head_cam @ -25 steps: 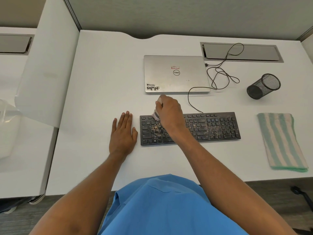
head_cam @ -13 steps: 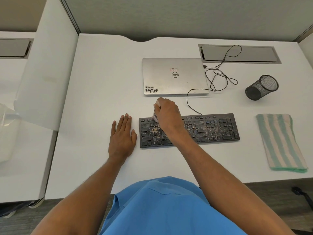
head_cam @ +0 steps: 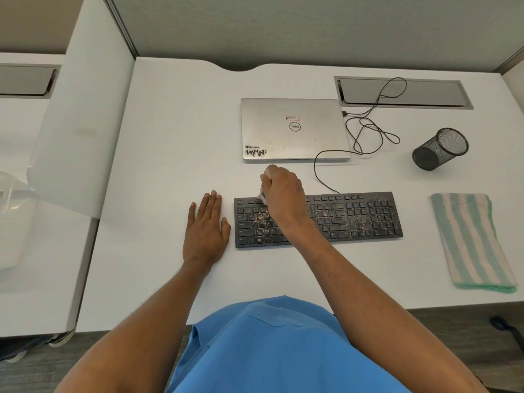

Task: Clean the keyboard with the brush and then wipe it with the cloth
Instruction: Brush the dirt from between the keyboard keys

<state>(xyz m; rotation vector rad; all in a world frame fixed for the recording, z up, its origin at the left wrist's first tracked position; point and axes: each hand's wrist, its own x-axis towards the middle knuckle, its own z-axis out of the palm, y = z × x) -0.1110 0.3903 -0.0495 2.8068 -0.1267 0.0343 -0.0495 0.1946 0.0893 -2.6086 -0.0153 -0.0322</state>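
Observation:
A black keyboard (head_cam: 354, 217) lies on the white desk (head_cam: 170, 165), dusted with pale crumbs over its middle and right keys. My right hand (head_cam: 282, 191) is closed around a small pale brush (head_cam: 261, 195), whose tip touches the upper-left key rows; most of the brush is hidden in my fist. My left hand (head_cam: 205, 228) rests flat on the desk, fingers apart, just left of the keyboard. A folded green-and-cream striped cloth (head_cam: 472, 242) lies to the right of the keyboard, untouched.
A closed silver laptop (head_cam: 295, 129) sits behind the keyboard, with a black cable (head_cam: 365, 131) looping to its right. A black mesh cup (head_cam: 439, 150) lies tipped over at the right. A white partition (head_cam: 82, 123) borders the desk's left side.
My right hand with the brush has shifted slightly left and toward the keyboard's top edge. My left hand stays flat beside the keyboard.

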